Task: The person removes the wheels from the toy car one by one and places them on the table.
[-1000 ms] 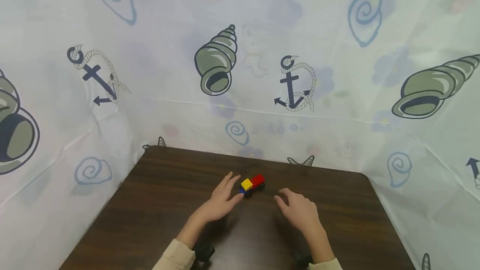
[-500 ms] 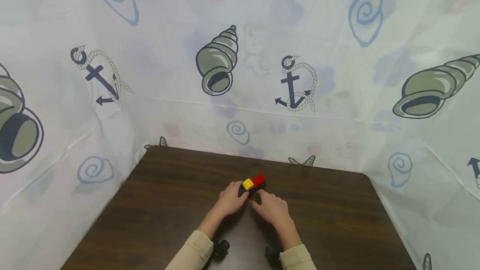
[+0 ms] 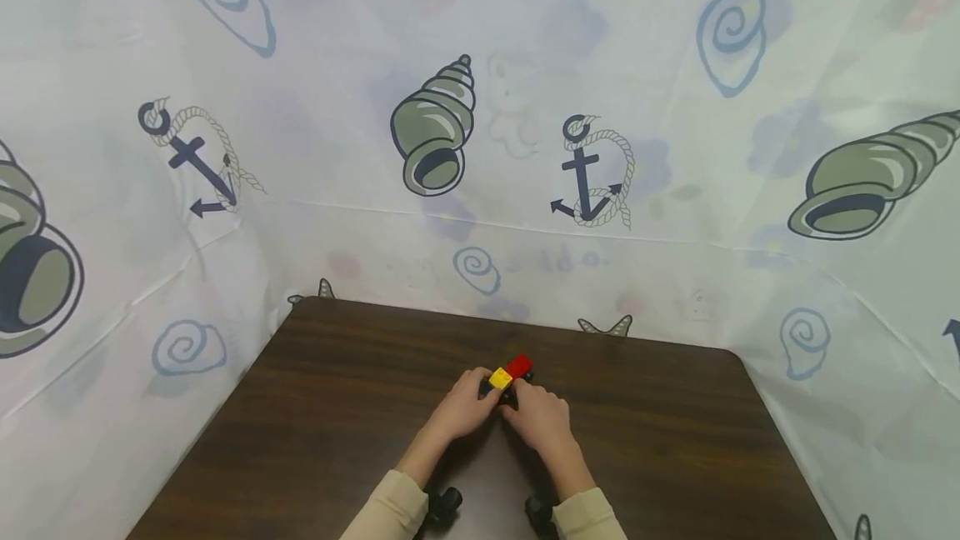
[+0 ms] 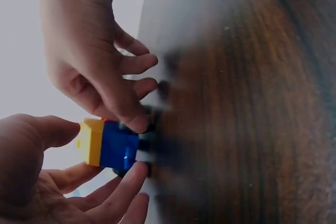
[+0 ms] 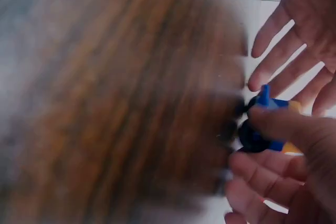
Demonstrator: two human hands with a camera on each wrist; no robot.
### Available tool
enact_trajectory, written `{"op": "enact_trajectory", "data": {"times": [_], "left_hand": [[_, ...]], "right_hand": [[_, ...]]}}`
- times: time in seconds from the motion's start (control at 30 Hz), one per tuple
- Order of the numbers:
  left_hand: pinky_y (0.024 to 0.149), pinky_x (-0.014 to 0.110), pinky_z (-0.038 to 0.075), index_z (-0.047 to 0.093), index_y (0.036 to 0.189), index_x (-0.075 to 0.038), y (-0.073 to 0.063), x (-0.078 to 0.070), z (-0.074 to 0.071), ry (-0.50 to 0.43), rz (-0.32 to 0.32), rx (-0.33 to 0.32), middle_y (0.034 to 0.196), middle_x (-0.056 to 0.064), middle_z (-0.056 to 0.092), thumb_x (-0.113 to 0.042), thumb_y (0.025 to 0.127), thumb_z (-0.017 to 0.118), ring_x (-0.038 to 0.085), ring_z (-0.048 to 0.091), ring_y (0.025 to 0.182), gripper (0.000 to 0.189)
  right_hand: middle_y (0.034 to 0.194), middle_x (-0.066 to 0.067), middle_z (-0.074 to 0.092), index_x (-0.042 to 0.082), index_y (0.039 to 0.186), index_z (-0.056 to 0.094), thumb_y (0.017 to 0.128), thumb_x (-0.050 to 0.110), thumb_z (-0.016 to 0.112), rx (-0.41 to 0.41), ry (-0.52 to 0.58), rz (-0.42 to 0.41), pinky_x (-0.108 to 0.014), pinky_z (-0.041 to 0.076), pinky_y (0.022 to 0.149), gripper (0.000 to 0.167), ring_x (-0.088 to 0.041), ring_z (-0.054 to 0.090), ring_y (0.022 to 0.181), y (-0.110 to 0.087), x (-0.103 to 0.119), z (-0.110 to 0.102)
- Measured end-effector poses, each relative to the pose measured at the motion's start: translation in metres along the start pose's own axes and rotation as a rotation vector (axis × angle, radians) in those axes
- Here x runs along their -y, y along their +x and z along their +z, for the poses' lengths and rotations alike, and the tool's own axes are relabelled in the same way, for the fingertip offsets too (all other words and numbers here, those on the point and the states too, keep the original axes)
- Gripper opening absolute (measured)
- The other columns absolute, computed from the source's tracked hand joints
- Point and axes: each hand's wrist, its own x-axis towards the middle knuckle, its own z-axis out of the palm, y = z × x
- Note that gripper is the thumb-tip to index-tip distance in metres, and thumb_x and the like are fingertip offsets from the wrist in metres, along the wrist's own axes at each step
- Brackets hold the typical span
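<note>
Near the middle of the table sits a small toy truck point(image 3: 519, 366) made of building blocks. It has a red block, a yellow block point(image 4: 93, 142), a blue block point(image 4: 117, 144) and black wheels point(image 5: 253, 136). My left hand point(image 3: 461, 408) is at its left end, thumb at the yellow block and fingers along the other side. From the near right, my right hand point(image 3: 542, 417) holds the truck, its thumb across the blue part by the wheels and its fingers curled beyond. The hands hide part of the truck's lower body.
The dark wood table point(image 3: 337, 373) has rounded far corners. A pale cloth point(image 3: 330, 132) printed with shells and anchors hangs behind it and at both sides. Black wrist devices point(image 3: 446, 504) show below the beige sleeves point(image 3: 592, 515).
Both hands have come in to the truck, the right one moving left and the left one slightly right. Their fingers have closed in around it. The truck has shifted slightly in view.
</note>
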Motion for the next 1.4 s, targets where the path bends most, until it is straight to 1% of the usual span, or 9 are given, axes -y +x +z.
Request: {"op": "enact_trajectory", "data": {"times": [0.1,0.27,0.53,0.7,0.93,1.1,1.2,1.3,1.4], "left_hand": [[0.096,0.059,0.057,0.059,0.144,-0.001,-0.001,-0.002,-0.002,-0.01,0.003,0.006,0.135,0.021,0.063,-0.034,0.109,0.062,0.031,0.066,0.112,0.048],[0.098,0.059,0.055,0.057,0.148,-0.004,-0.004,-0.007,-0.008,-0.042,0.029,-0.01,0.139,0.022,0.058,-0.034,0.111,0.059,0.034,0.061,0.118,0.048],[0.11,0.063,0.046,0.05,0.157,-0.009,-0.008,-0.026,-0.016,-0.114,0.099,-0.109,0.155,0.02,0.045,-0.035,0.109,0.059,0.038,0.044,0.14,0.055],[0.109,0.059,0.05,0.049,0.155,-0.013,-0.009,-0.038,-0.025,-0.184,0.138,-0.123,0.153,0.018,0.049,-0.039,0.11,0.058,0.034,0.052,0.136,0.052],[0.084,0.047,0.06,0.044,0.147,-0.018,-0.01,-0.048,-0.027,-0.449,0.178,-0.091,0.125,0.016,0.067,-0.041,0.115,0.049,0.025,0.067,0.099,0.04],[0.087,0.033,0.058,0.043,0.15,-0.015,-0.011,-0.055,-0.02,-0.567,0.225,-0.098,0.134,0.019,0.065,-0.038,0.116,0.047,0.023,0.067,0.107,0.041],[0.084,0.034,0.059,0.047,0.15,-0.015,-0.013,-0.063,-0.016,-0.628,0.228,-0.1,0.136,0.021,0.062,-0.043,0.117,0.041,0.025,0.067,0.105,0.043],[0.077,0.032,0.058,0.05,0.143,-0.015,-0.016,-0.073,-0.013,-0.655,0.26,-0.128,0.121,0.016,0.063,-0.044,0.118,0.034,0.02,0.066,0.094,0.041],[0.072,0.03,0.057,0.052,0.136,-0.014,-0.018,-0.083,-0.009,-0.64,0.31,-0.217,0.109,0.011,0.064,-0.036,0.119,0.034,0.016,0.065,0.084,0.033]], "right_hand": [[0.083,-0.001,0.071,0.016,0.109,0.073,0.092,0.045,0.085,-0.04,-0.028,-0.006,-0.046,0.052,0.062,0.036,-0.022,0.058,0.062,0.001,0.002,-0.001],[0.084,0.0,0.073,0.017,0.113,0.074,0.092,0.051,0.081,-0.092,-0.041,-0.019,-0.042,0.052,0.059,0.04,-0.019,0.056,0.06,0.001,0.004,-0.004],[0.104,-0.001,0.081,0.02,0.12,0.075,0.093,0.059,0.074,-0.305,-0.03,-0.071,-0.042,0.057,0.062,0.048,-0.019,0.068,0.07,-0.001,0.014,-0.017],[0.089,0.007,0.074,0.022,0.11,0.074,0.092,0.05,0.075,-0.439,0.054,-0.115,-0.032,0.049,0.055,0.033,-0.011,0.059,0.064,-0.008,0.018,-0.03],[0.084,0.009,0.069,0.02,0.107,0.067,0.097,0.034,0.068,-0.516,0.249,-0.166,-0.025,0.042,0.054,0.017,-0.002,0.05,0.06,-0.021,0.026,-0.052],[0.076,0.007,0.062,0.016,0.103,0.064,0.099,0.03,0.059,-0.59,0.298,-0.237,-0.025,0.041,0.055,0.016,-0.005,0.05,0.059,-0.029,0.033,-0.069],[0.074,0.007,0.059,0.014,0.101,0.063,0.1,0.032,0.055,-0.645,0.294,-0.306,-0.023,0.04,0.054,0.019,-0.004,0.048,0.059,-0.031,0.036,-0.076],[0.072,0.009,0.054,0.015,0.096,0.061,0.101,0.032,0.055,-0.713,0.305,-0.349,-0.022,0.038,0.052,0.018,-0.001,0.044,0.058,-0.031,0.041,-0.08],[0.069,0.01,0.051,0.016,0.089,0.059,0.103,0.031,0.057,-0.771,0.299,-0.341,-0.023,0.037,0.051,0.02,-0.001,0.043,0.055,-0.029,0.045,-0.084]]}}
